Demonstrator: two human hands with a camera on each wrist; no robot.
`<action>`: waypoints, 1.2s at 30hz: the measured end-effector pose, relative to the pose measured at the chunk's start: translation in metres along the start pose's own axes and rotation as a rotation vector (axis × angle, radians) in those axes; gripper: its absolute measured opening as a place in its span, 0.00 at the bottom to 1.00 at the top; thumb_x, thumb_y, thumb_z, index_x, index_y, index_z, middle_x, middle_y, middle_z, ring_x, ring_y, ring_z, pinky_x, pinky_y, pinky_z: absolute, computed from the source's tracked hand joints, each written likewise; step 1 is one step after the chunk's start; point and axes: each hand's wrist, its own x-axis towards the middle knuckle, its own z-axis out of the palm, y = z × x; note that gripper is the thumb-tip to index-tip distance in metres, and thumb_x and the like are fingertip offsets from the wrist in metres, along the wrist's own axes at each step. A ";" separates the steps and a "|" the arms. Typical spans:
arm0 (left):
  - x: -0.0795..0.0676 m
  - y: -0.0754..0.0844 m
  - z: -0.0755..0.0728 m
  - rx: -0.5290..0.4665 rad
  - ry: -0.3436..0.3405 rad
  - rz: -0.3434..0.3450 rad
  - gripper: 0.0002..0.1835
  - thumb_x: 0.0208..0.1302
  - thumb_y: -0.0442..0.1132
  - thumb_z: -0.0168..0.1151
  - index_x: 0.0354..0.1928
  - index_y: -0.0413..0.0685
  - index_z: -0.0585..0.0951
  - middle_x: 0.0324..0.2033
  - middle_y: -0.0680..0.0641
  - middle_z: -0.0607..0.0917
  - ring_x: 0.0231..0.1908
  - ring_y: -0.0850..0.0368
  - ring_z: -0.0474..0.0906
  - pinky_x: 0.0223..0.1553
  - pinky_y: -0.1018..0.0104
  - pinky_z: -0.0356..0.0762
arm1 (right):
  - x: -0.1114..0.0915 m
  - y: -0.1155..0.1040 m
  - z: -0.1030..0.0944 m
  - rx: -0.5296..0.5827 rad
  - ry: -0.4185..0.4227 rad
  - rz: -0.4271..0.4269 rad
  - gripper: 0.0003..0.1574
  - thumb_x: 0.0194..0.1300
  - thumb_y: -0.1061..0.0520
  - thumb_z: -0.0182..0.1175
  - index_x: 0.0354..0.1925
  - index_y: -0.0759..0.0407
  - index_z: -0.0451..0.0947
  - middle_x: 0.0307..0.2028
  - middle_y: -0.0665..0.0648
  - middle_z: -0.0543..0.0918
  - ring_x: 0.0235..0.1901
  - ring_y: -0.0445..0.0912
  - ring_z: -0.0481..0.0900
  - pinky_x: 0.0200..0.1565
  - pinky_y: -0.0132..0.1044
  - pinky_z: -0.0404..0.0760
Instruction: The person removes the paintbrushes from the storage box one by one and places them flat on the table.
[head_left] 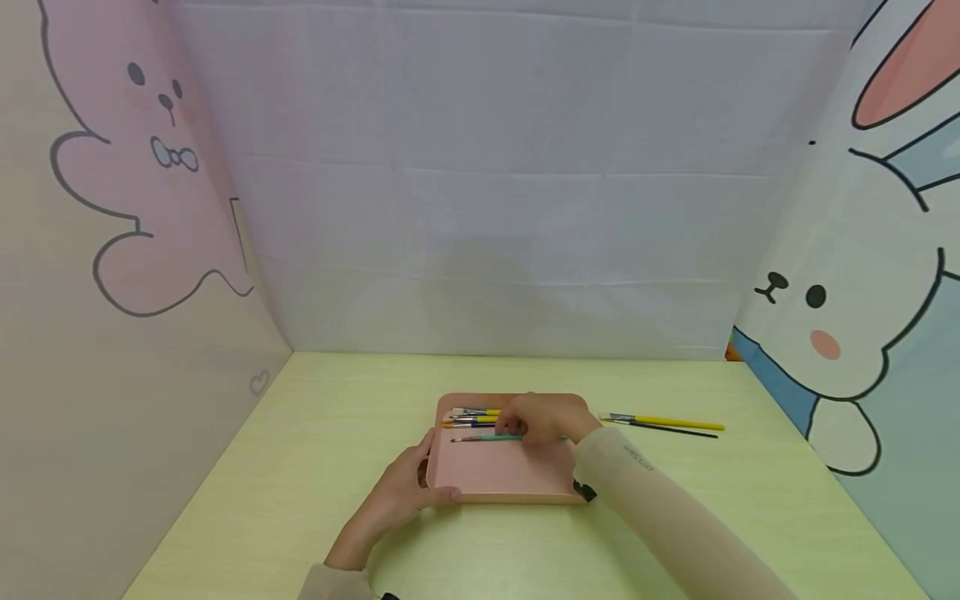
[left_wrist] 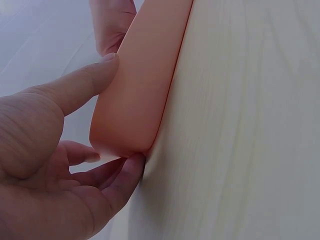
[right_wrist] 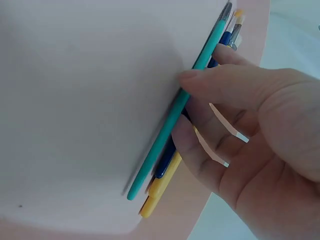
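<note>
A shallow pink tray (head_left: 495, 479) lies on the table with several paintbrushes side by side towards its back. My left hand (head_left: 397, 487) holds the tray at its front left corner, thumb on the front wall and fingers round the side. Inside the tray, my right hand (head_left: 542, 417) pinches a teal paintbrush (right_wrist: 165, 130), its thumb lying across the handle. Right behind that brush, a dark blue paintbrush (right_wrist: 164, 165) and yellow-handled paintbrushes (right_wrist: 162, 182) lie nearly parallel, partly hidden by the fingers.
To the right of the tray, a yellow paintbrush (head_left: 678, 422) and a thin black paintbrush (head_left: 675, 431) lie on the pale table (head_left: 300, 467). White cloth (head_left: 480, 208) closes off the back, and printed panels stand at both sides.
</note>
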 end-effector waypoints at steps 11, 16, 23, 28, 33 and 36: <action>0.001 -0.002 0.000 0.005 -0.001 -0.010 0.62 0.58 0.43 0.83 0.86 0.44 0.51 0.72 0.39 0.73 0.60 0.48 0.77 0.61 0.49 0.74 | 0.004 0.005 0.002 -0.004 -0.004 0.014 0.34 0.65 0.80 0.56 0.48 0.43 0.88 0.41 0.48 0.83 0.42 0.43 0.76 0.47 0.36 0.77; 0.000 -0.002 0.000 0.007 0.002 -0.016 0.62 0.58 0.44 0.84 0.86 0.44 0.52 0.71 0.39 0.73 0.59 0.48 0.77 0.60 0.48 0.74 | 0.000 0.006 0.000 -0.015 0.003 0.013 0.31 0.67 0.78 0.57 0.48 0.44 0.88 0.42 0.47 0.84 0.44 0.44 0.78 0.49 0.39 0.78; 0.000 0.000 0.000 0.025 0.011 -0.018 0.63 0.57 0.44 0.84 0.86 0.44 0.51 0.70 0.40 0.75 0.58 0.49 0.77 0.60 0.51 0.75 | -0.018 0.005 -0.014 0.024 0.048 -0.027 0.30 0.68 0.79 0.54 0.53 0.51 0.88 0.45 0.51 0.83 0.47 0.48 0.77 0.54 0.44 0.77; 0.001 -0.001 -0.001 0.033 0.012 -0.018 0.63 0.57 0.44 0.84 0.86 0.45 0.51 0.67 0.41 0.76 0.56 0.50 0.78 0.59 0.54 0.74 | -0.034 0.012 -0.028 -0.008 0.073 -0.119 0.27 0.67 0.79 0.56 0.54 0.57 0.87 0.46 0.54 0.85 0.44 0.47 0.79 0.51 0.40 0.80; 0.002 -0.002 -0.001 0.038 -0.001 -0.003 0.62 0.58 0.44 0.84 0.86 0.46 0.51 0.65 0.41 0.78 0.54 0.50 0.78 0.59 0.52 0.74 | -0.054 0.025 -0.041 -0.026 0.103 -0.183 0.26 0.65 0.80 0.58 0.54 0.60 0.86 0.45 0.56 0.85 0.45 0.50 0.82 0.49 0.38 0.82; 0.003 -0.002 -0.001 0.032 -0.010 0.006 0.62 0.58 0.44 0.83 0.86 0.47 0.51 0.64 0.41 0.78 0.54 0.49 0.78 0.59 0.51 0.74 | -0.067 0.034 -0.048 -0.010 0.118 -0.169 0.26 0.66 0.79 0.58 0.53 0.59 0.86 0.44 0.54 0.84 0.44 0.48 0.82 0.49 0.39 0.82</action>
